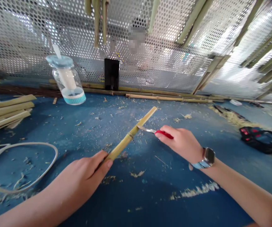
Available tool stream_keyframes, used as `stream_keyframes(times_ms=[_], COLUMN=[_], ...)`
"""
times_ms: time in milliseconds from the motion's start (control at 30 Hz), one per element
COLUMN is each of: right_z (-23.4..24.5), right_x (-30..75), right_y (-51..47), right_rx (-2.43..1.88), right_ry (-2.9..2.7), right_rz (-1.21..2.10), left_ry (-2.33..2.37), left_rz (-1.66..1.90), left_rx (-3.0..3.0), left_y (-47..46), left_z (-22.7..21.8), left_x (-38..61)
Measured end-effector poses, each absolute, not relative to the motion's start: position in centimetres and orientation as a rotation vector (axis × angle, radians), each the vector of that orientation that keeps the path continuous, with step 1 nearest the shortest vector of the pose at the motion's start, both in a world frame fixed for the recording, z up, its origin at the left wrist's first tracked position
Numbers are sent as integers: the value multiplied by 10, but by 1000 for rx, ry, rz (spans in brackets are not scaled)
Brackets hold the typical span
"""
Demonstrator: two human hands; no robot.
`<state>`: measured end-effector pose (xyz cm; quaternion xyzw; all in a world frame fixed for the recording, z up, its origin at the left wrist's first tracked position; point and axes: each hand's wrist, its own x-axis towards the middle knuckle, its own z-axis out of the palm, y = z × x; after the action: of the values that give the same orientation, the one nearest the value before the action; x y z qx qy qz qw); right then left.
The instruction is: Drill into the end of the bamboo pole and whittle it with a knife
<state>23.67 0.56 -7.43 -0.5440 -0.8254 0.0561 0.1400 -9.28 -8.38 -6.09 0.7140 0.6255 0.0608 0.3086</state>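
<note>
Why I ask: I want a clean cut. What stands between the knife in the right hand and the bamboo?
Nothing visible does. The blade of the red-handled pocket knife in the right hand reaches straight to the bamboo stick held in the left hand, its tip at the stick's edge.

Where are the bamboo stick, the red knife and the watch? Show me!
Bamboo stick (131, 133), head view, on its middle near the joint.
Red-handled pocket knife (163, 134), head view, on the red handle.
Wristwatch (209, 157), head view, on the watch case.
</note>
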Motion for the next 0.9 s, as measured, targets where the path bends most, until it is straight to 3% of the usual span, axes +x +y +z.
stream_keyframes(times_ms=[133, 300, 467, 633, 800, 900], right_z=[-75, -74, -73, -75, -75, -75], right_x=[236, 229, 240, 230, 234, 231], right_y=[9, -1, 14, 0, 7, 4], right_rx=[-1669, -1510, -1766, -1520, -1706, -1615], right_ry=[-2324, -2464, -2268, -2454, -2298, -2372], right_rz=[59, 201, -62, 232, 55, 180], left_ry=[1674, 1655, 1673, 1663, 1645, 1646], left_rz=[88, 56, 75, 55, 136, 126], left_rx=[1969, 1982, 1962, 1954, 1945, 1945], left_y=[-84, -85, -85, -85, -84, -84], left_z=[-58, -61, -65, -65, -65, -69], left_x=[-90, -89, -91, -94, -96, -97])
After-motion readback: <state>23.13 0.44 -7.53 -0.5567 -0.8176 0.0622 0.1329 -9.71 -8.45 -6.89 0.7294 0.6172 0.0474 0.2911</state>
